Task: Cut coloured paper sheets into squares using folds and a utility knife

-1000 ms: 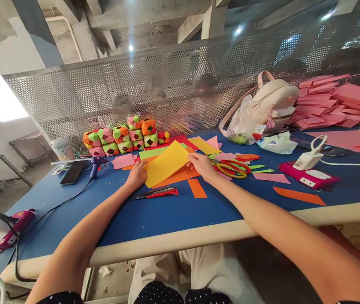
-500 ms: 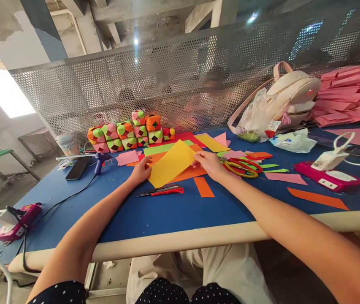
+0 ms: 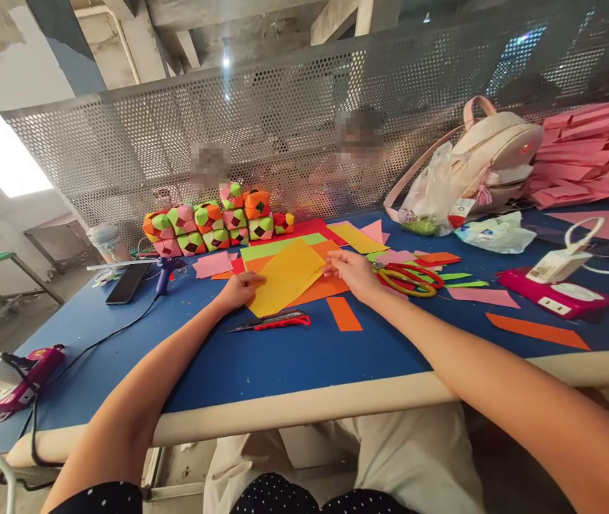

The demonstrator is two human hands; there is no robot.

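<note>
A yellow paper sheet (image 3: pixel 288 275) lies tilted over orange and green sheets on the blue table (image 3: pixel 283 357). My left hand (image 3: pixel 240 289) is curled at the sheet's left edge, fingers pressed onto it. My right hand (image 3: pixel 352 271) pinches its right corner. A red-handled utility knife (image 3: pixel 275 323) lies just in front of the sheet. Red and yellow scissors (image 3: pixel 408 278) lie right of my right hand.
Coloured paper cubes (image 3: pixel 213 225) are stacked at the back by the mesh screen. A phone (image 3: pixel 127 283), blue glue gun (image 3: pixel 165 271) and cable lie left. A pink bag (image 3: pixel 491 160), pink paper pile (image 3: pixel 587 153) and pink charger box (image 3: pixel 558 300) sit right. People sit behind the screen.
The yellow sheet has dropped flatter onto the pile. My left hand has slid onto its left edge, and my right hand keeps hold of the right corner.
</note>
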